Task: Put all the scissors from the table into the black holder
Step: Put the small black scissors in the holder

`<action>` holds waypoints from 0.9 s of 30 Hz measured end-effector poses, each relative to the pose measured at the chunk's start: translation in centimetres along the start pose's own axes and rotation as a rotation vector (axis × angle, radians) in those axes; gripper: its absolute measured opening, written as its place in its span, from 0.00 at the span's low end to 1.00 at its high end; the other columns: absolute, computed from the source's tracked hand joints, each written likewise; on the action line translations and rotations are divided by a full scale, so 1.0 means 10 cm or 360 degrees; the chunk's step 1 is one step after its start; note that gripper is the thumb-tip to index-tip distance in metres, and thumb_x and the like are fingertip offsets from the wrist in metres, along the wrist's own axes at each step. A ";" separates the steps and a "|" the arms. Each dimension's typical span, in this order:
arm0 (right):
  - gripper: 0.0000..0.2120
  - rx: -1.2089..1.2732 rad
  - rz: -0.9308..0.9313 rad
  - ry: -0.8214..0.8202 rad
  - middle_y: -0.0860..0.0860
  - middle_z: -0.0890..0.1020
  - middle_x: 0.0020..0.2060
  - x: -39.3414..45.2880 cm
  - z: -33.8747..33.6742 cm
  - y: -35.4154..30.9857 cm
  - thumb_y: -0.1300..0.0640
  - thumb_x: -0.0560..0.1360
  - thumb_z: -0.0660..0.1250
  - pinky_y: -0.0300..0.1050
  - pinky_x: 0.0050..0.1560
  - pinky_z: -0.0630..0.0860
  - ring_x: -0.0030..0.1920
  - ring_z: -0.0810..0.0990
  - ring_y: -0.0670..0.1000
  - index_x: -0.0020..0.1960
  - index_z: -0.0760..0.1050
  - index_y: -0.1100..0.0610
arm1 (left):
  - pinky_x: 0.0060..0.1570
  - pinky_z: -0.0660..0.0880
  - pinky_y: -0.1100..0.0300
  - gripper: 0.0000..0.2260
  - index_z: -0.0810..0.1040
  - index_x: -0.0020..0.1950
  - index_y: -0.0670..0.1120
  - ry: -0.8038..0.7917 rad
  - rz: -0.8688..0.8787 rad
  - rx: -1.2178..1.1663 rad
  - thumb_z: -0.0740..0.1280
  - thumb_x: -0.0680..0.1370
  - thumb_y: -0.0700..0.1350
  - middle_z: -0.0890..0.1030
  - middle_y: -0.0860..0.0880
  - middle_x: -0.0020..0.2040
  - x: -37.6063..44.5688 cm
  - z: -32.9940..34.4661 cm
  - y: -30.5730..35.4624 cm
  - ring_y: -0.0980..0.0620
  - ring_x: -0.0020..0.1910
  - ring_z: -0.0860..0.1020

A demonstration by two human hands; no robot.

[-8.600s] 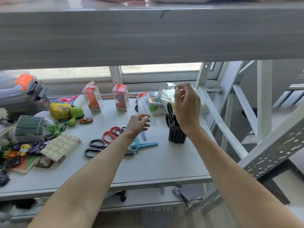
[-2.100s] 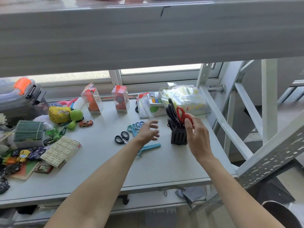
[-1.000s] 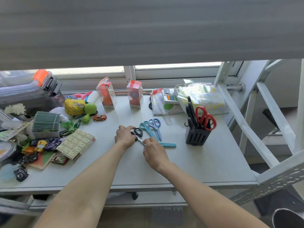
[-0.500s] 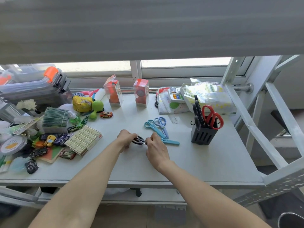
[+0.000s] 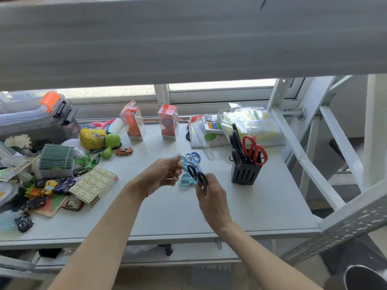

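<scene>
ITEM: small black-handled scissors (image 5: 197, 176). Held in right hand (image 5: 210, 197), fingertips closed on the blade end, handle loops up and tilted toward upper left. Lifted clear of the table (image 5: 261, 208); blades hidden by the fingers.

L hand (image 5: 162, 175): beside the loops, just left, fingers loosely curled, half open, holding nothing; whether it touches the scissors, can't tell.

KEY RELATION: black holder (image 5: 246, 172) lies to the right and slightly farther out from the held pair, w/ bare tabletop between. R hand is the nearer one. Long axis of scissors runs near upright, blades down, so prob. suits a drop into the holder w/o turning round.

HOLDER: upright, slotted sides. Already contains red-handled scissors (image 5: 254, 149) and black-handled scissors (image 5: 236, 145), loops up. Free room left looks tight; judgement only.

STILL ON TABLE: blue-handled scissors (image 5: 192, 159) and light-blue scissors (image 5: 186, 180), partly behind the hands, approx. 2–3 pairs, exact count unclear.

SURFACE: pale grey, flat; right half mostly bare. Left side crowded w/ toy cars, boxes, yellow pouch (image 5: 92, 138). Clear ruler (image 5: 209, 152) lies between the blue pairs and the holder.

ROOM: window behind, white metal frame (image 5: 310, 164) at right.
</scene>
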State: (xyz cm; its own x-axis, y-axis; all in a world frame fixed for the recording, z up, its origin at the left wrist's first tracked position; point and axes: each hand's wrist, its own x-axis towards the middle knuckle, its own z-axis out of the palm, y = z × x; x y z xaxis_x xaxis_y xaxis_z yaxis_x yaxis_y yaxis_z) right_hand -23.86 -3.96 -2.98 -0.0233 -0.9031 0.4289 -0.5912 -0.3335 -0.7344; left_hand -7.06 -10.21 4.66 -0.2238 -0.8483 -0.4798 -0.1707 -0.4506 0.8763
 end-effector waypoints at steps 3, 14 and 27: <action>0.08 0.0187 0.0112 0.0236 0.49 0.76 0.36 -0.09 -0.35 0.07 0.61 0.78 0.66 0.33 0.35 0.69 0.33 0.72 0.47 0.47 0.68 0.52 | 0.38 0.75 0.63 0.17 0.80 0.55 0.42 0.0016 0.0071 0.0254 0.62 0.80 0.55 0.79 0.48 0.40 0.18 0.30 0.08 0.54 0.35 0.75; 0.07 0.0259 0.0238 0.0997 0.57 0.80 0.36 0.29 -1.63 0.41 0.60 0.78 0.66 0.35 0.43 0.77 0.37 0.80 0.46 0.46 0.71 0.62 | 0.36 0.76 0.65 0.23 0.70 0.71 0.43 -0.0163 0.0359 0.0655 0.70 0.77 0.41 0.77 0.44 0.62 0.63 1.27 0.17 0.54 0.44 0.79; 0.07 -0.0022 0.0158 0.0530 0.55 0.84 0.41 0.86 -1.61 0.55 0.54 0.77 0.67 0.53 0.49 0.81 0.42 0.83 0.53 0.47 0.76 0.57 | 0.37 0.77 0.64 0.15 0.75 0.62 0.38 -0.0128 0.0342 0.0660 0.68 0.76 0.34 0.79 0.48 0.47 0.72 1.43 0.16 0.55 0.41 0.78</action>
State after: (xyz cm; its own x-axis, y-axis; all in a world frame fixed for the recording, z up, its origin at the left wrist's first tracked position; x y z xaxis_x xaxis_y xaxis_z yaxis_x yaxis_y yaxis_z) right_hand -40.25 -9.24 5.18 -0.3417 -0.7923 0.5054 -0.5835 -0.2427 -0.7750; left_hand -22.65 -13.08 1.91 -0.3668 -0.8786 -0.3059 -0.4774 -0.1045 0.8725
